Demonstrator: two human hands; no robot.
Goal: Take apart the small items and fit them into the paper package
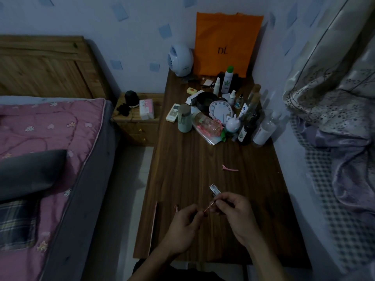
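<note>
**Two hands hold a thin stick over a dark table**

From the head camera, a person sits at a dark wooden table (pixel 182 179). Both hands are low in the picture, close together. The left hand (pixel 182 226) and the right hand (pixel 233 213) each pinch one end of a thin reddish stick (pixel 209 207). The stick is tilted, just above the table near the front edge. The fingers of both hands are curled around it.

Just past the right hand lies a small silver tube (pixel 214 189) on the table. Its label is too small to read. Farther back lies a pink hair clip (pixel 230 168), well apart from the hands.

At the far end of the table stands an orange bag (pixel 227 43) with the letters "DL" on it. In front of it is a crowd of things: a white spray can (pixel 227 80) with a green leaf picture, a small clock (pixel 220 110), a remote (pixel 173 112), a pale green cup (pixel 184 118) and a white bunny toy (pixel 232 123). A round white fan (pixel 180 57) stands beside the bag.

To the left is a bed with a pink blanket (pixel 50 128).
</note>
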